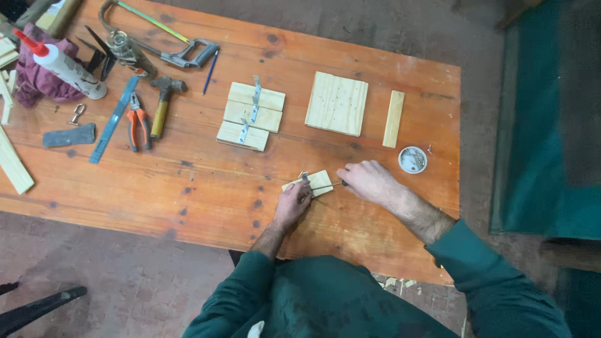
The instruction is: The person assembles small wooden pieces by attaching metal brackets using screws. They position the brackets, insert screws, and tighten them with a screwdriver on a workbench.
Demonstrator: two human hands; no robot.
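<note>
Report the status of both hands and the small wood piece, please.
Left hand pins small wood piece to table. Right hand grips thin tool, tip at piece. Nothing obstructing.

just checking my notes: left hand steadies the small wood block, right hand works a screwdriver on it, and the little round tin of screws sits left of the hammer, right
Not quite. In the head view the round tin of screws sits near the table's right edge, just beyond the right hand, far from the hammer. The left hand does steady the small wood block.

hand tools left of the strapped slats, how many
5: a hacksaw at the top, a clamp beneath it, a hammer, pliers and a ruler lower down. More may hide off the left edge.
</note>
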